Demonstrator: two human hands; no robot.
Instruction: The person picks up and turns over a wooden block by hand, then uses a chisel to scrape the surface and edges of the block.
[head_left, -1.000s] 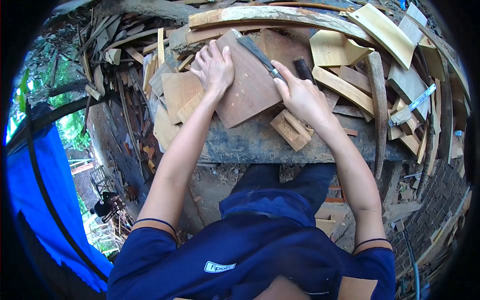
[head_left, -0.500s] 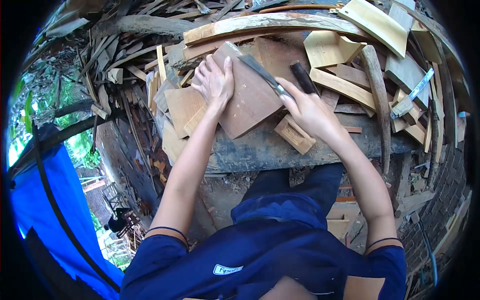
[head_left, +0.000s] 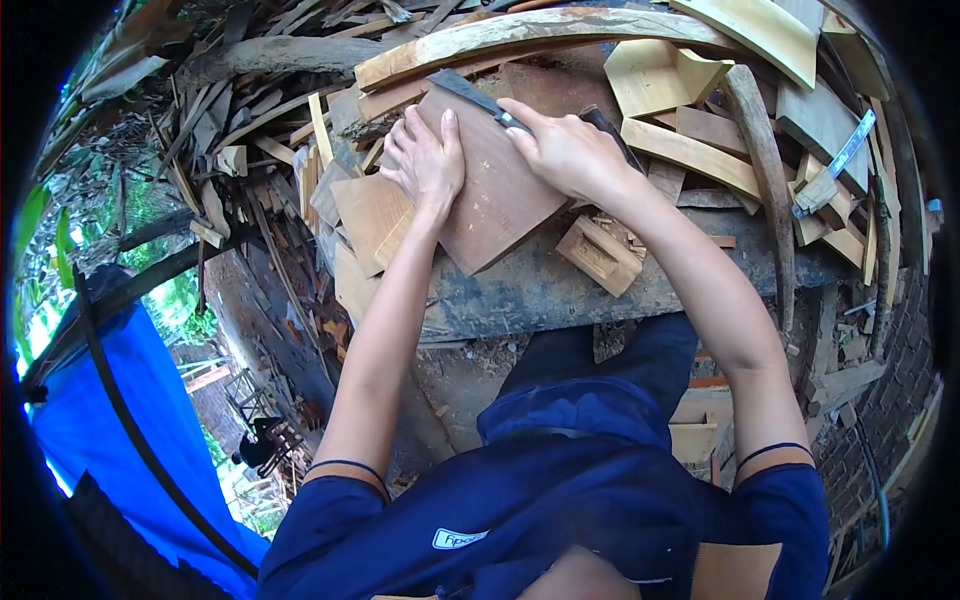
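A thick brown wooden board (head_left: 500,190) lies tilted on the dark workbench, with small pale chips on its face. My left hand (head_left: 428,165) grips its left edge, thumb on the face and fingers toward the side. In my right hand (head_left: 565,150) is a chisel (head_left: 468,95), its wide flat blade lying across the board's far end and pointing up-left. My fingers wrap round its handle and hide most of it. Just beyond the right hand, a dark cylindrical piece (head_left: 612,135) is partly covered. A small hollowed wood block (head_left: 598,256) rests near the board's right corner.
The workbench (head_left: 500,305) has a long curved timber (head_left: 560,30) along its far side. Curved offcuts (head_left: 660,80) and a bent branch (head_left: 762,190) crowd the right. A blue-bladed tool (head_left: 850,145) lies there too. Scrap wood heaps at left, near a blue tarp (head_left: 150,400).
My right hand has moved up and left, carrying the chisel blade to the board's far end. My left hand keeps its place on the board. The camera view has shifted slightly.
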